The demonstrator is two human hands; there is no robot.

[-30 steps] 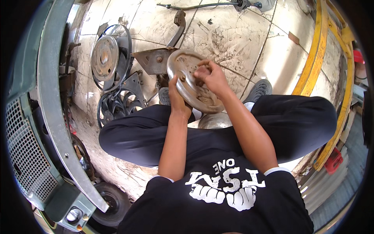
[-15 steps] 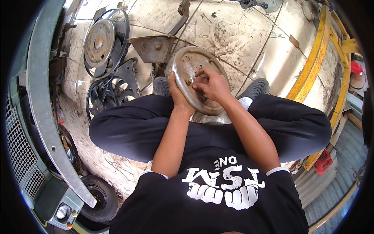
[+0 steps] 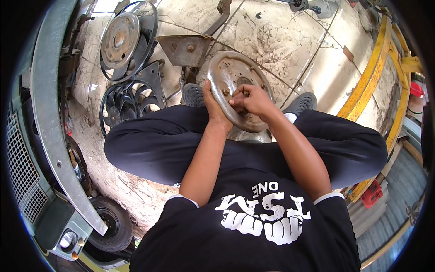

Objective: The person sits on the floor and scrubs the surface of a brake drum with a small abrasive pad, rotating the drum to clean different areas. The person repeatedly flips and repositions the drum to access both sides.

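Tilted between my legs is a round, worn metal disc [image 3: 221, 70] with a thick rolled rim, rust stains and small holes. My left hand [image 3: 216, 109] grips its left rim, thumb up along the edge. Over the middle of the disc, my right hand [image 3: 256, 103] has its fingers bent and drawn together beside a small brownish round stud [image 3: 226, 91]. Whatever those fingertips may hold is hidden. Beneath the disc's lower edge a shiny curved metal piece [image 3: 248, 136] shows in part.
At left lie a rusty disc [image 3: 120, 40] on a black fan and another black fan part [image 3: 121, 106]. A rusty bracket with a pedal arm [image 3: 185, 49] stands ahead. A yellow frame [image 3: 364, 75] runs along the right; a grey bumper [image 3: 45, 99] and a tyre [image 3: 111, 224] are at left.
The view has shifted slightly. The right hand's fingers have moved a little over the disc and curled lower. The left hand keeps its grip on the rim.
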